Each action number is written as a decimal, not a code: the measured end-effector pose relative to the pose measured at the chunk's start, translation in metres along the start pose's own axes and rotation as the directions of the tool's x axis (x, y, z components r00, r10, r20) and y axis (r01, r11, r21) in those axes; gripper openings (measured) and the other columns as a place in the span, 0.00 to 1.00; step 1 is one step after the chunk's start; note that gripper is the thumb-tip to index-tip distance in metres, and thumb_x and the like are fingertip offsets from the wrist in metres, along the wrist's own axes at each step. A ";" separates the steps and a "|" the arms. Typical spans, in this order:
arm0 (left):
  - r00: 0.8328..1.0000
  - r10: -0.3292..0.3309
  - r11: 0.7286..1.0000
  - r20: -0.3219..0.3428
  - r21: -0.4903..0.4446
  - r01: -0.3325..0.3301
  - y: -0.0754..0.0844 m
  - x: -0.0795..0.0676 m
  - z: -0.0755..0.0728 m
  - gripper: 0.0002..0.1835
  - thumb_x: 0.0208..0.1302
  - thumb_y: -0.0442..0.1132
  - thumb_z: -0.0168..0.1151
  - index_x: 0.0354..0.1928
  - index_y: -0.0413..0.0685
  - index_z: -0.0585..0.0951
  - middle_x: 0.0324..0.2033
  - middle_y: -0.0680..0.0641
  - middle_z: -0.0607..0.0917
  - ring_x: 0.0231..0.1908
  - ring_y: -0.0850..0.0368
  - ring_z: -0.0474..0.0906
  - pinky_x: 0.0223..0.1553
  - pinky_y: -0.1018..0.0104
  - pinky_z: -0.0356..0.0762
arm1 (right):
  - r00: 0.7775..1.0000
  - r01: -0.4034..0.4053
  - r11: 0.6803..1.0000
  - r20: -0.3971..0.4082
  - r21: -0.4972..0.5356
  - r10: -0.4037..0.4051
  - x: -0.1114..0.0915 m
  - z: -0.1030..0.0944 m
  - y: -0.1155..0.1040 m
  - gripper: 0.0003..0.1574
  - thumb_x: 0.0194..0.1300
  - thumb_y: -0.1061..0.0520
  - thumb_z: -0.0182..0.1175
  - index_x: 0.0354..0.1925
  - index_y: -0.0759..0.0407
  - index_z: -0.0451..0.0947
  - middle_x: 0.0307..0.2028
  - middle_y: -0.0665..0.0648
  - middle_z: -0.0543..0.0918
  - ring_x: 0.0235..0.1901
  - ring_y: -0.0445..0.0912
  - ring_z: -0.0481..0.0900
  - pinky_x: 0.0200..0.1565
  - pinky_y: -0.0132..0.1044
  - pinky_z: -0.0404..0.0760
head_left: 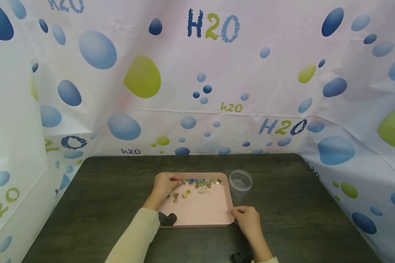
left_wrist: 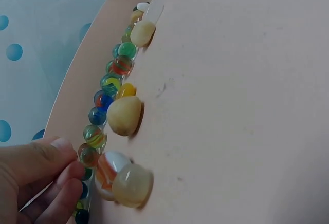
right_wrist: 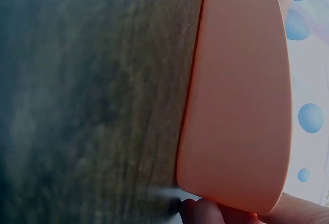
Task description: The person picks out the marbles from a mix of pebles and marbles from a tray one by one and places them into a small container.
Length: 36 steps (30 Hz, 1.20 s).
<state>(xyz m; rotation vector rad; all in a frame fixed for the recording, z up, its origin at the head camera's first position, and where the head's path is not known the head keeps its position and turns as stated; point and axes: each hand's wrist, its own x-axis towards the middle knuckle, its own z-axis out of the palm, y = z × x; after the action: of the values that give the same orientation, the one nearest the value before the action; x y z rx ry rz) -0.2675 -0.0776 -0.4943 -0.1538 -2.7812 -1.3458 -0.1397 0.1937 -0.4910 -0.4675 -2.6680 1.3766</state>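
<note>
The fingers (left_wrist: pixel 43 157) of the left hand (head_left: pixel 163 187) are drawn narrow at a row of marbles (left_wrist: pixel 94 136) (whether they pinch one, I cannot tell). The marbles lie in the tray (head_left: pixel 200 213), along its far wall; a few stones (left_wrist: pixel 125 115) sit nearer its middle. The right hand (head_left: pixel 248 220) pinches the tray's near right corner. A clear jar (head_left: pixel 240 184) stands just beside the tray on the dark worktop (head_left: pixel 283 193).
</note>
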 end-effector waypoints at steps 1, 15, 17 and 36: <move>1.000 0.009 1.000 -0.005 0.007 -0.009 -0.001 0.000 0.001 0.03 0.58 0.33 0.72 0.33 0.47 0.91 0.35 0.46 0.91 0.36 0.54 0.85 0.36 0.64 0.83 | 1.000 -0.001 1.000 0.001 0.001 0.001 0.000 0.000 0.000 0.10 0.56 0.63 0.62 0.31 0.68 0.88 0.24 0.57 0.88 0.18 0.37 0.78 0.22 0.29 0.75; 0.993 0.104 0.981 0.059 0.160 -0.113 0.000 -0.004 0.006 0.04 0.58 0.36 0.73 0.35 0.49 0.91 0.36 0.49 0.91 0.41 0.53 0.86 0.43 0.60 0.84 | 1.000 -0.005 1.000 0.001 0.010 0.005 -0.002 0.000 0.000 0.09 0.56 0.62 0.64 0.31 0.68 0.88 0.26 0.60 0.88 0.20 0.38 0.81 0.24 0.30 0.81; 0.990 0.112 0.977 0.086 0.172 -0.125 0.001 -0.004 0.006 0.05 0.59 0.36 0.71 0.37 0.47 0.91 0.38 0.48 0.91 0.39 0.56 0.86 0.40 0.62 0.84 | 1.000 0.005 1.000 0.003 0.011 -0.005 -0.002 0.000 0.000 0.10 0.56 0.62 0.64 0.31 0.69 0.88 0.27 0.61 0.89 0.21 0.39 0.82 0.25 0.32 0.82; 0.994 0.089 0.979 0.063 0.176 -0.099 0.004 -0.003 0.008 0.05 0.63 0.35 0.68 0.38 0.48 0.90 0.35 0.48 0.91 0.25 0.64 0.79 0.30 0.69 0.78 | 1.000 -0.005 0.999 0.004 0.037 0.005 -0.003 0.001 0.001 0.10 0.57 0.63 0.63 0.32 0.69 0.88 0.30 0.64 0.89 0.22 0.42 0.85 0.25 0.30 0.83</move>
<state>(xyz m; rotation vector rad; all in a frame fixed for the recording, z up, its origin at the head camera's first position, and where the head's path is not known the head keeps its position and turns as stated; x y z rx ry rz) -0.2642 -0.0694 -0.4964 -0.3150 -2.8814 -1.0804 -0.1369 0.1922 -0.4921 -0.4682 -2.6407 1.4275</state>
